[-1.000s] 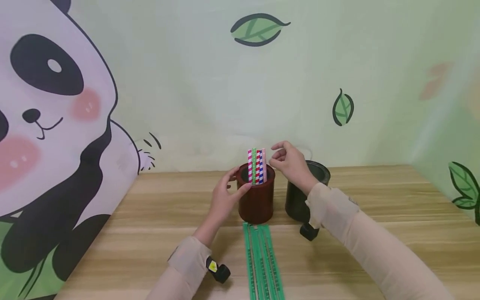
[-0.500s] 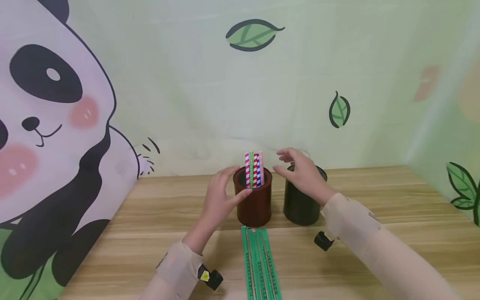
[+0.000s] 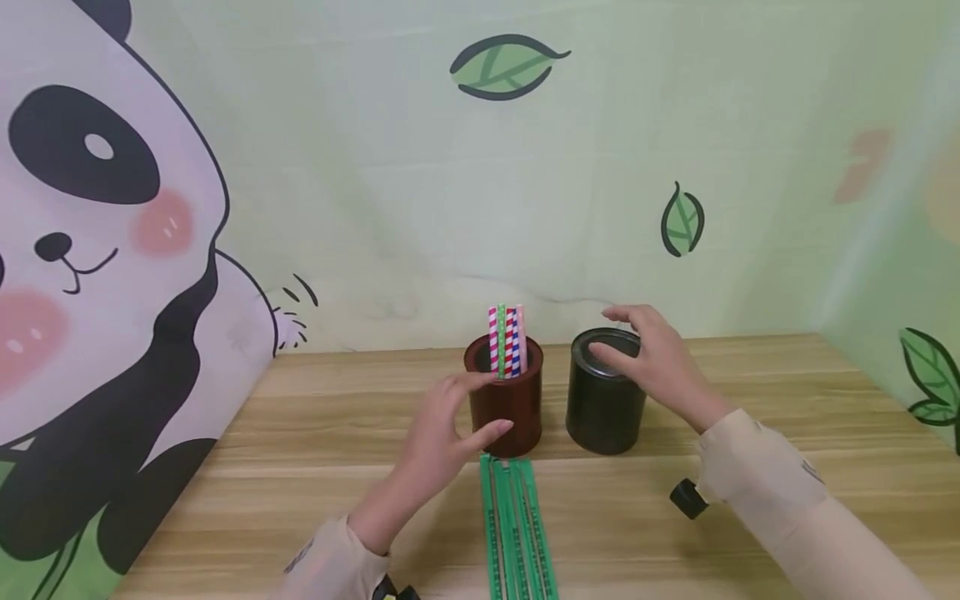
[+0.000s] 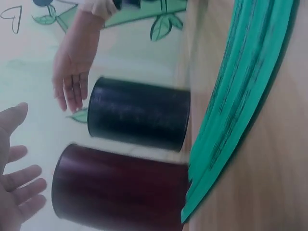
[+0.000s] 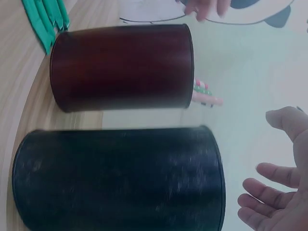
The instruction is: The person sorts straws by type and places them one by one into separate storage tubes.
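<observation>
A dark red-brown cylindrical holder (image 3: pixel 506 417) stands upright with several patterned straws (image 3: pixel 507 342) poking out of its mouth, striped, green-dotted and pink. My left hand (image 3: pixel 438 433) is beside its near left side, fingers spread and gripping nothing; in the left wrist view the left hand (image 4: pixel 19 183) is apart from the holder's rim. To the right stands a black cylindrical holder (image 3: pixel 603 408). My right hand (image 3: pixel 660 362) hovers at its upper right, thumb and fingers apart over the rim. The right wrist view shows the right hand (image 5: pixel 281 187) holding nothing.
Several long green packets (image 3: pixel 517 525) with dark print lie on the wooden table (image 3: pixel 337 417), running from the red-brown holder toward me. A wall (image 3: pixel 375 167) with a painted panda and leaves closes off the back.
My right hand has moved right, from beside the straws to over the black holder. My left hand has come off the red-brown holder's rim and dropped lower toward me.
</observation>
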Tool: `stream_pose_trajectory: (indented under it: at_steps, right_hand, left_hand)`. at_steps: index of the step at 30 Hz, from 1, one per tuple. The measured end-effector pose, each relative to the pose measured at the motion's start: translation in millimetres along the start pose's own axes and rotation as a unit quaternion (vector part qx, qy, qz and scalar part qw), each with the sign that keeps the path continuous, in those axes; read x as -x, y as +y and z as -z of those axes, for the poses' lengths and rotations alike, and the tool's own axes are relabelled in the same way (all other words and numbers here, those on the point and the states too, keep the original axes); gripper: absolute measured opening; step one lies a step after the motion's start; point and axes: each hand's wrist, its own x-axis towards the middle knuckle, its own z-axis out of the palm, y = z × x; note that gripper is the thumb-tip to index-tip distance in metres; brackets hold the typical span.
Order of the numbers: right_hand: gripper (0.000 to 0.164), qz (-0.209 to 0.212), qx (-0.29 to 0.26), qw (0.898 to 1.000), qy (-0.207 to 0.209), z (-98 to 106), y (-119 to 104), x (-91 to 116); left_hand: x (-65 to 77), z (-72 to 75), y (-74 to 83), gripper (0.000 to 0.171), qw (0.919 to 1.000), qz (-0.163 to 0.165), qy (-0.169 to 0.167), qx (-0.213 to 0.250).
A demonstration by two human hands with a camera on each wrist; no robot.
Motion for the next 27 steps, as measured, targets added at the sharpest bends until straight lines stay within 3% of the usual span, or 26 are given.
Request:
stream_pose_trajectory:
  at_steps: [6, 15, 20, 27]
  right_hand:
    - [0.061, -0.003, -0.006, 1.000, 0.021, 3, 13, 7]
    - [0.072, -0.030, 0.005, 1.000, 0.006, -1, 29, 16]
    - [0.076, -0.041, -0.012, 0.999, 0.018, -7, 38, 18]
    - [0.081, -0.056, -0.026, 0.998, 0.024, -11, 46, 21]
  left_hand:
    - [19.2, -0.7, 7.3, 0.053, 0.9967, 0.039, -0.060, 0.038]
    - [44.6, -6.2, 4.3, 0.048, 0.9828, 0.086, -0.139, 0.086]
    - [54.0, -9.2, 0.8, 0.046, 0.9777, 0.116, -0.145, 0.099]
    - [60.8, -13.9, -5.6, 0.047, 0.9772, 0.140, -0.148, 0.059]
